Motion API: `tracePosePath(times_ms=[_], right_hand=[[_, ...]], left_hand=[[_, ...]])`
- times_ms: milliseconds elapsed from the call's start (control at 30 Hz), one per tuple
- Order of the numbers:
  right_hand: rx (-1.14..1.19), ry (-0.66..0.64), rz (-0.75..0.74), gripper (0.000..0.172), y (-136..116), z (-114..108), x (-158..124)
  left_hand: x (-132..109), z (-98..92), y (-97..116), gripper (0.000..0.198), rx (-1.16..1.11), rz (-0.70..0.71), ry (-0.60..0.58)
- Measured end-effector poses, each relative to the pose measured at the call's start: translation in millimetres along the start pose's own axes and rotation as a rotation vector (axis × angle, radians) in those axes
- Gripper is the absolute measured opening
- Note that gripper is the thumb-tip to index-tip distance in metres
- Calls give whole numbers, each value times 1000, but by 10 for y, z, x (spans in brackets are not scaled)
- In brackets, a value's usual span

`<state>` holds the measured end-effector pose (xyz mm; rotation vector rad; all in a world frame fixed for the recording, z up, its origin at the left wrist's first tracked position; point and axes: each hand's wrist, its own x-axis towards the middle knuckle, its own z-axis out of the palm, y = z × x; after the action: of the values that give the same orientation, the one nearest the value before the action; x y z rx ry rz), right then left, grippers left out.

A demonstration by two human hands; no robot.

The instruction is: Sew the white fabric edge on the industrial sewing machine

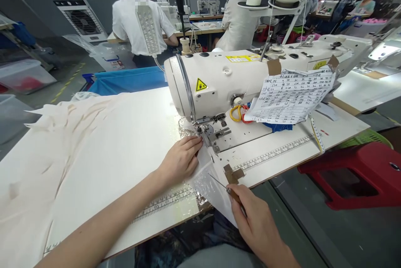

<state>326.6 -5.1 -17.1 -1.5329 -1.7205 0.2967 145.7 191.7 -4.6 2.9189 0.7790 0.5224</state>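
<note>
In the head view, our left hand [181, 160] presses flat on the clear plastic sheet [209, 180] just before the sewing machine [219, 84], near the tabletop's [125, 134] front edge. Our right hand [257, 226] pinches a thin pointed tool [224, 186] over the sheet's overhanging corner.

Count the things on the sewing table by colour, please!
White industrial sewing machine: 1
White handwritten paper sheet: 1
Cream fabric pile: 1
Yellow-handled scissors: 1
Brown tape patch: 1
Clear sequinned fabric piece: 1
Total: 6
</note>
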Motion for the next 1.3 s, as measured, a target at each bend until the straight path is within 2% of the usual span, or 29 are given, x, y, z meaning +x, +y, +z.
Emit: tracePosePath(times_ms=[200,700,1067,1300], right_hand=[[-37,-18,13,21,-5,-21,51],[-296,1,-45,24,-70,-73,351],[-254,-7,-9,22,-25,26,557],[-164,-25,4,23,10,90,633]], left_hand=[[5,34,43,47,105,1,4],[-41,-13,225,51,210,2,-47],[-77,-53,332,49,147,-7,-61],[-71,-24,274,48,114,-20,-17]])
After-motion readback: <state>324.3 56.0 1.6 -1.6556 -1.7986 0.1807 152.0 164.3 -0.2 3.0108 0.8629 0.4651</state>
